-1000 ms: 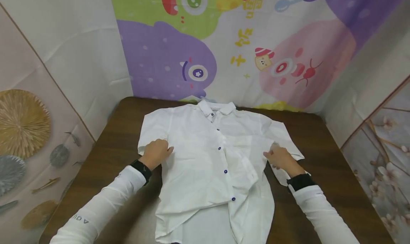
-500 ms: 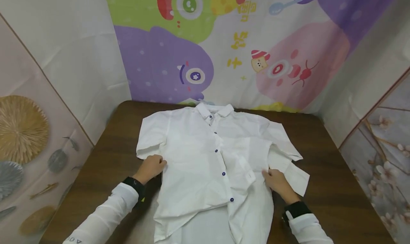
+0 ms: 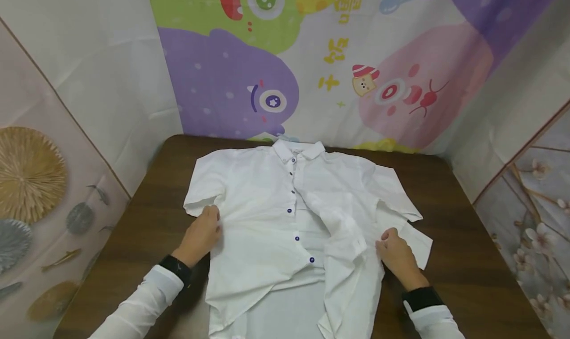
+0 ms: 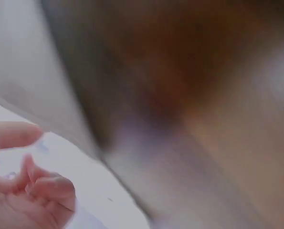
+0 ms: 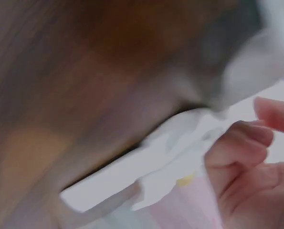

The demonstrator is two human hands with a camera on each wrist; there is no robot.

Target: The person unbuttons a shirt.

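A white short-sleeved shirt (image 3: 254, 250) with dark blue buttons lies face up, collar away from me. Its lower front has parted around the buttons, and the right panel is folded and wrinkled. My left hand (image 3: 199, 236) is at the shirt's left side, below the sleeve opening; in the left wrist view, its thumb and bent fingers (image 4: 56, 188) stand apart with no cloth seen between them. At the opposite side edge, my right hand (image 3: 398, 257) has bent fingers (image 5: 242, 148) and a thumb close together. Whether cloth is pinched there cannot be made out.
The shirt lies on a dark brown wooden table (image 3: 450, 260). Behind the table hangs a cartoon-printed cloth (image 3: 231, 86). Patterned panels stand at the left and right. Brown table areas show beyond both hands.
Both hands have moved outward, the left also slightly away from me. The left front panel has shifted left with its buttons, and the shirt's front gap has widened.
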